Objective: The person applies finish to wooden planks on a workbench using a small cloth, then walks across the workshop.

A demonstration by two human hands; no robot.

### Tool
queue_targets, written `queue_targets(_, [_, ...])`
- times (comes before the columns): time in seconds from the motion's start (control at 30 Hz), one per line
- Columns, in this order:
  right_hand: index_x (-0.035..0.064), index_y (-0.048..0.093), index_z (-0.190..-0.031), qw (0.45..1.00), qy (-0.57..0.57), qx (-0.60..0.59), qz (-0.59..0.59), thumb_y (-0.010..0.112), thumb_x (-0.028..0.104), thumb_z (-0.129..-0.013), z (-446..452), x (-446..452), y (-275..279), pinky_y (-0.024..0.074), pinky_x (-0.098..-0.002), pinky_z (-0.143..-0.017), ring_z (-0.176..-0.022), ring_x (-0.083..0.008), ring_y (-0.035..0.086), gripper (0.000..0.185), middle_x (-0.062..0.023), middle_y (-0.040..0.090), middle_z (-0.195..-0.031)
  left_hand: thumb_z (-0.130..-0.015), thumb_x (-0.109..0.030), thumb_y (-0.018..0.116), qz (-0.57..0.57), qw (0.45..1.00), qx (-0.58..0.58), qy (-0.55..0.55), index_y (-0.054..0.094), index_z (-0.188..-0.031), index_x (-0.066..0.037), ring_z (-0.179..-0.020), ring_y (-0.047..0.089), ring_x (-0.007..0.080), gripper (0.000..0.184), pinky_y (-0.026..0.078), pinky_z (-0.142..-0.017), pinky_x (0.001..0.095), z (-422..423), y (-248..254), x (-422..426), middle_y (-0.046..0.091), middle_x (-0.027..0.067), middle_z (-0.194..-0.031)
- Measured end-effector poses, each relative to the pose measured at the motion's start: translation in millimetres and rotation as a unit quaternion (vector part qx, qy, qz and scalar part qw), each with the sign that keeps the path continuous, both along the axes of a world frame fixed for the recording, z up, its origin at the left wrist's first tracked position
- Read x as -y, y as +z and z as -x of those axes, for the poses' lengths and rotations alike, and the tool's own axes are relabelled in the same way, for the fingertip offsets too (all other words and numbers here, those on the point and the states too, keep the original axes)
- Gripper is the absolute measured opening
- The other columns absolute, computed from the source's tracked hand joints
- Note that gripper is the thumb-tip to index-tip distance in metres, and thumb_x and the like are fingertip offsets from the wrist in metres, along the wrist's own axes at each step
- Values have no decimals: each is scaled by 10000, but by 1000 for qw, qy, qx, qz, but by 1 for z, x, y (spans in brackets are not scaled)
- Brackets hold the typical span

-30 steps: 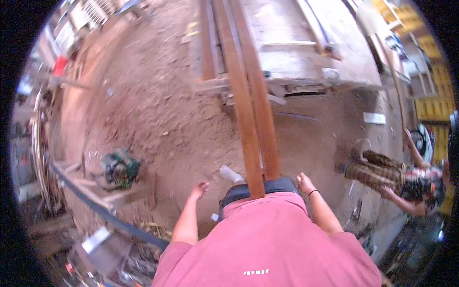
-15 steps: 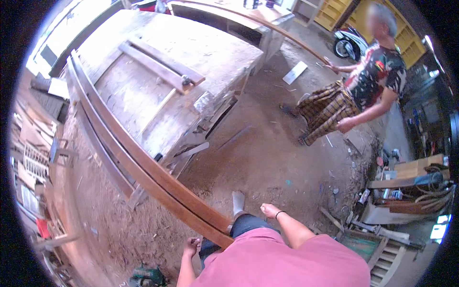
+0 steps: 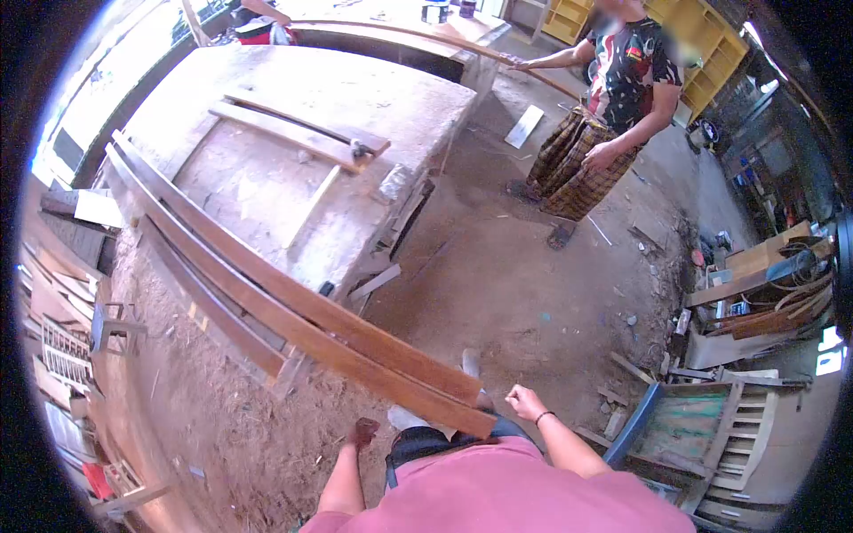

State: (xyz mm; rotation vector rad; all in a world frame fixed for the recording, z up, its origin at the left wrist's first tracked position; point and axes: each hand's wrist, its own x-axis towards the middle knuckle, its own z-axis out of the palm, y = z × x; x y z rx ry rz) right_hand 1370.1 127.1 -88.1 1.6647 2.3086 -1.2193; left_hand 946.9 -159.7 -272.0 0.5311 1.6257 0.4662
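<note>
Two long brown boards, an upper one (image 3: 400, 351) and a lower one (image 3: 355, 360), run from the worktable's far left corner to just in front of my waist. My right hand (image 3: 528, 404) is closed with nothing visible in it, just right of the boards' near ends and apart from them. Low on the left of the boards hangs my left hand (image 3: 362, 433), also off the wood; its fingers are dark and blurred. A third, darker board (image 3: 227, 322) lies lower, along the worktable's left side.
On the pale worktable (image 3: 284, 71) lie shorter boards (image 3: 275, 131) with a small dark tool (image 3: 358, 148). Another person (image 3: 635, 80) stands ahead right, one hand on a long thin strip (image 3: 391, 31). A slatted wooden piece (image 3: 742, 431) and scrap wood lie at right.
The boards' near ends now show in front of my waist rather than beside it. My view has shifted. The other person stands more upright, a hand on the strip.
</note>
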Motion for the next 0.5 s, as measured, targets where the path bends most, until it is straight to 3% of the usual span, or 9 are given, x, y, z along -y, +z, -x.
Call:
queue_targets(0.03, [22,574,-780,1000,3,-4,-2,643,206,-797,-7,18,-5,483,-360,-674,-767,-269,632,197,-154,634,-796,-808,-281,628,-2,1000,-4,3,572,-996,-56,-797,598,196,299,498,-647,306,13,-6,11,644,77,-932])
queue_targets(0.07, [23,574,-756,999,-33,-5,-6,656,206,-790,-14,34,-11,485,-349,-642,-714,-238,634,203,-139,638,-754,-814,-255,621,-145,988,-27,-52,565,-1006,-61,-786,601,195,279,496,-643,311,24,-10,20,647,67,-928])
queue_targets(0.13, [24,574,-732,997,-69,-13,-12,669,206,-782,-14,62,-15,486,-338,-611,-661,-208,636,212,-123,643,-712,-821,-229,614,-286,950,-58,-109,557,-1017,-65,-775,604,193,262,494,-638,317,48,-6,37,649,58,-923])
queue_targets(0.2, [27,580,-698,993,-108,35,-12,692,214,-768,-13,86,-15,483,-319,-558,-585,-156,621,229,-92,638,-632,-833,-181,600,-321,877,-265,-238,556,-1013,-65,-784,616,176,219,495,-652,319,64,-1,50,657,53,-916])
queue_targets(0.33, [22,609,-726,981,-171,73,46,644,232,-809,-9,113,-14,476,-294,-533,-552,-138,592,228,-79,628,-607,-846,-160,582,-284,903,-223,-231,569,-1013,-53,-827,623,155,198,497,-681,303,92,32,78,659,70,-923])
queue_targets(0.37, [22,609,-726,982,-170,69,45,644,232,-809,-12,114,-20,476,-294,-533,-552,-138,592,228,-79,628,-607,-854,-166,574,-126,974,-157,-108,572,-1017,-49,-826,627,155,201,498,-681,297,91,66,82,661,74,-927])
queue_targets(0.4, [23,615,-744,970,-230,-5,78,590,219,-833,-16,110,-27,467,-293,-515,-546,-138,584,217,-81,631,-619,-861,-171,567,37,996,-82,23,575,-1022,-45,-824,631,155,205,498,-681,291,90,97,81,662,78,-932])
queue_targets(0.47, [24,630,-813,945,-307,-96,66,432,166,-864,-15,102,-34,445,-294,-474,-538,-140,565,249,-85,644,-660,-864,-182,566,-4,993,-86,81,572,-1044,-45,-790,633,158,226,496,-651,292,102,79,126,663,77,-933])
queue_targets(0.5, [23,631,-853,924,-360,-110,66,431,142,-851,-22,89,-49,444,-298,-475,-535,-144,558,233,-81,651,-683,-867,-193,565,-42,986,-86,139,568,-1066,-45,-755,634,161,248,494,-620,292,108,70,140,664,76,-935])
